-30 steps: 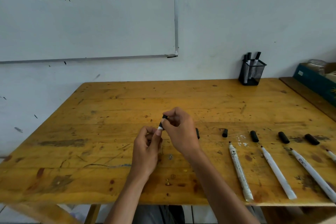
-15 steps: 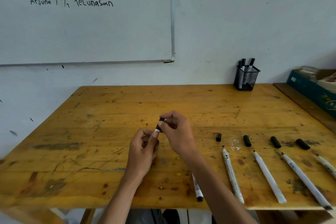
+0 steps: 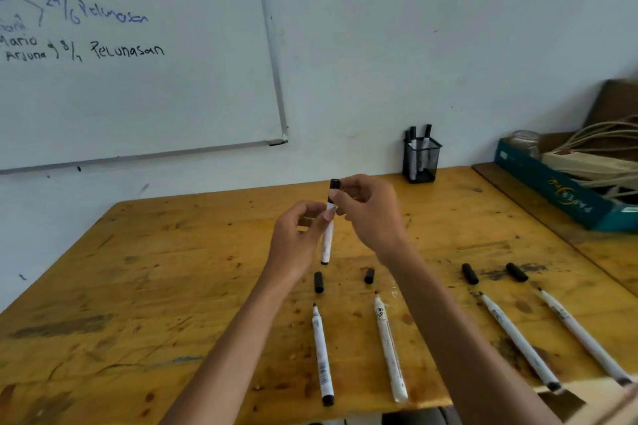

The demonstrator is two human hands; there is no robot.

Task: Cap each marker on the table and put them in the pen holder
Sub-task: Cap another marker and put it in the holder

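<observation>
While the marker (image 3: 327,238) stands nearly upright above the middle of the tabletop (image 3: 165,272), held between both hands, the step in hand looks to be seating its cap (image 3: 334,184). The cap sits on the top end, but I cannot tell whether it has gone fully home. To do this well, keep barrel and cap in one straight line and press along that line until it stops. A crooked push could leave the cap loose or make the barrel slip.

The left hand (image 3: 297,241) pinches the white barrel at its upper part, thumb and forefinger pressed onto it and the rest loosely curled behind. The right hand (image 3: 374,217) has its fingers (image 3: 348,183) curled in at the capped end, pinching the cap from the side, though the exact contact is partly hidden. Neither hand rests on the wood.

Once capped, the marker belongs in the pen holder (image 3: 421,162). It stands at the far edge towards the right corner, with a few markers already in it and well apart from the hands. Towards the near edge lie four uncapped markers (image 3: 322,355), each with one of the loose caps (image 3: 318,282) just beyond its tip, so most of the task remains.
</observation>
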